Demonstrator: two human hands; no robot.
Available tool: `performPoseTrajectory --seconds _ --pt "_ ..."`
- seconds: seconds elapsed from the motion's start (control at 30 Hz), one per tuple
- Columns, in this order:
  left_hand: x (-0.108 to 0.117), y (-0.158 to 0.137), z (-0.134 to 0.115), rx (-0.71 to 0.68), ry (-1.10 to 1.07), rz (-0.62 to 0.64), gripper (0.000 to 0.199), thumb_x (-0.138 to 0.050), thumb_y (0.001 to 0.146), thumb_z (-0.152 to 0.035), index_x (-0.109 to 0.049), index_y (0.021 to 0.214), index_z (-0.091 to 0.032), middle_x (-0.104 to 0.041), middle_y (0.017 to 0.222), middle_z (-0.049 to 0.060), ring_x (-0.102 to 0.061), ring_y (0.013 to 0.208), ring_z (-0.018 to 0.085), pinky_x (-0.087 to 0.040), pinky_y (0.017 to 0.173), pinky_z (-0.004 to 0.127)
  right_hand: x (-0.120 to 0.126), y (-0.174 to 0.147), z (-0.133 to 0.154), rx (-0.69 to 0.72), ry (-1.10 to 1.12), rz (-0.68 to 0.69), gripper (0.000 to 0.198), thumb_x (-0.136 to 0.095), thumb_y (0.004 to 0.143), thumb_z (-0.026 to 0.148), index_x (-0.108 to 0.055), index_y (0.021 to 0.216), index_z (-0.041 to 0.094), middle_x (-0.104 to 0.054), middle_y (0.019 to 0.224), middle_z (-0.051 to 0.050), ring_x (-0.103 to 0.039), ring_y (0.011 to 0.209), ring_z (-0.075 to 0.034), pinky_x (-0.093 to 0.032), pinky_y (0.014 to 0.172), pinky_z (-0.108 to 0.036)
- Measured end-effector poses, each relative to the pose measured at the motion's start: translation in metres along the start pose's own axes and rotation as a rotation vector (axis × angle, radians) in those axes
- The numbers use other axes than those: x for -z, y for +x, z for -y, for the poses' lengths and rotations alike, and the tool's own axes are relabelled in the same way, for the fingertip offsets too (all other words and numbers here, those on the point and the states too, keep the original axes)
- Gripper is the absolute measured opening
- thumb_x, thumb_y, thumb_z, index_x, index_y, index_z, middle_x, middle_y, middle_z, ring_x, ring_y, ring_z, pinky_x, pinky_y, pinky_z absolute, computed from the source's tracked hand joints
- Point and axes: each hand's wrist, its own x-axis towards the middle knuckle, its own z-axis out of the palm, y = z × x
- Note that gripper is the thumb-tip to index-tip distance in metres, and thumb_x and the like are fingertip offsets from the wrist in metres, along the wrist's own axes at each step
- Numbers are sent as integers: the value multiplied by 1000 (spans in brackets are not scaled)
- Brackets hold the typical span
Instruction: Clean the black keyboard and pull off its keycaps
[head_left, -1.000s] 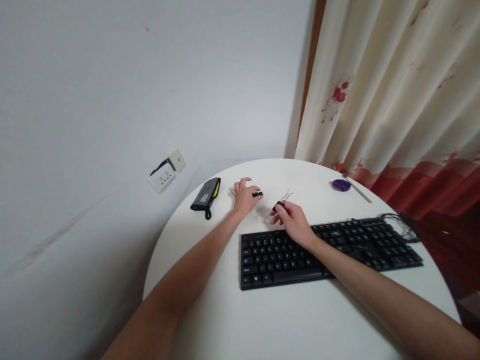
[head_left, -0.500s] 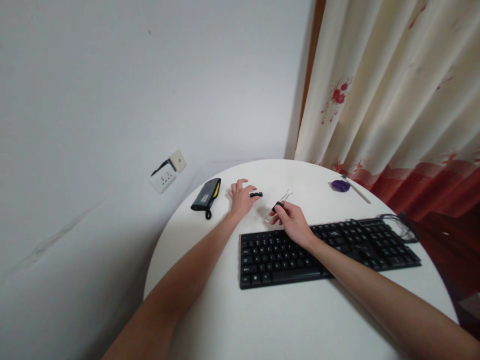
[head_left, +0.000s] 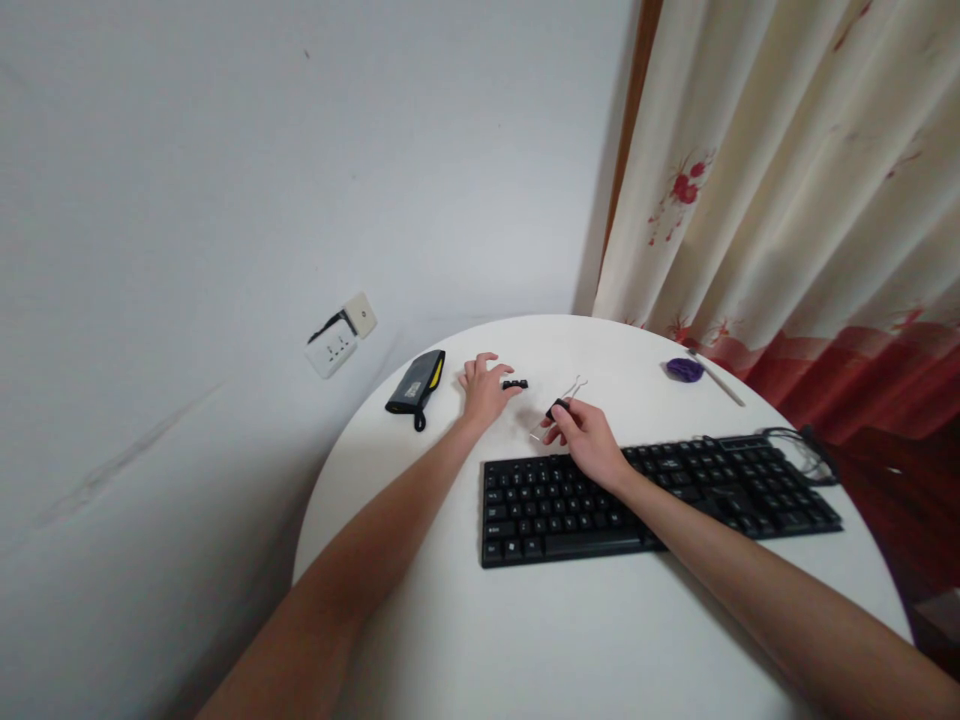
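Observation:
A row of small black keycaps [head_left: 515, 384] lies on the white table. My left hand [head_left: 484, 390] rests beside it with fingers spread, the thumb and index finger at the row's left end; whether they touch the keycaps I cannot tell. My right hand [head_left: 589, 435] pinches a wire keycap puller [head_left: 559, 408] by its black middle part, above the table. Its thin wire prongs point away from me, and a wire end sticks out at the lower left. Below the right hand and forearm lies a black keyboard [head_left: 570, 515], partly covered by them.
On the round white table [head_left: 600, 640] a grey pouch with yellow trim [head_left: 416, 383] lies at the left. A purple bundle [head_left: 685, 370] and a pale stick-like tool [head_left: 718, 380] lie at the back right. The keyboard's coiled cable [head_left: 806, 455] sits at the right edge. Wall and curtain border the table.
The view has shifted slightly. Both hands hold nearly the same pose, the right still gripping the keycap puller and the left still beside the keycaps.

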Motion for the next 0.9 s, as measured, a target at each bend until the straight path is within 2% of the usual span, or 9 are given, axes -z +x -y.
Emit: performPoseTrajectory --seconds 0.07,0.17,0.3,0.37,0.47,0.57,0.67,0.8,0.9 --pt "2 3 6 21 -33 -41 32 -78 73 -42 -71 101 -30 -49 131 6 -41 117 32 -34 92 44 0 0 -1 -4 4 1 36 -46 94 45 -64 81 16 -68 65 -4 -59 55 -14 -44 54 -24" --pt "7 10 25 137 -90 -139 22 -63 86 -41 -71 100 -26 -56 122 8 -46 114 29 -34 94 43 0 -1 1 -3 10 0 35 -45 94 43 -64 81 16 -67 65 -4 -60 57 -14 -44 55 -24" --pt "10 18 48 246 -187 -200 31 -39 96 -24 -69 94 -18 -67 104 10 -55 107 25 -33 99 42 0 -1 4 18 23 -9 34 -46 94 41 -63 79 16 -67 68 -3 -61 58 -13 -45 59 -25" --pt "12 22 47 244 -265 -227 31 -37 94 -19 -68 93 -16 -69 102 10 -58 104 23 -35 99 41 0 -1 4 29 32 -25 34 -47 94 42 -62 78 16 -66 67 -3 -60 58 -13 -45 60 -25" --pt "22 24 27 208 -435 -206 28 -38 89 -14 -65 97 -14 -70 101 10 -63 97 20 -43 92 35 0 0 2 42 48 -68 35 -47 93 43 -61 76 17 -63 63 -1 -59 57 -14 -45 59 -26" --pt "45 13 -7 138 -559 35 27 -42 87 -16 -66 100 -14 -72 93 8 -66 90 19 -48 86 32 0 2 0 31 39 -155 37 -47 93 46 -59 73 17 -61 61 -1 -57 55 -14 -44 56 -26" --pt "78 -24 -39 -50 -529 385 32 -50 89 -34 -65 111 -16 -70 112 10 -64 103 22 -47 94 36 0 4 -3 12 31 -258 38 -48 92 48 -58 71 18 -60 58 -1 -55 52 -14 -43 52 -26" --pt "117 -91 -65 -282 -320 660 63 -56 85 -54 -48 137 -21 -51 141 12 -45 130 29 -33 110 44 1 8 -2 -2 89 -359 39 -49 90 50 -57 71 18 -58 57 -1 -55 50 -14 -42 49 -25" --pt "124 -124 -71 -327 -197 793 95 -62 73 -68 -29 149 -21 -29 154 15 -23 142 37 -24 113 52 4 12 3 -12 173 -395 38 -51 89 51 -56 71 17 -59 59 -1 -55 50 -13 -43 48 -25"
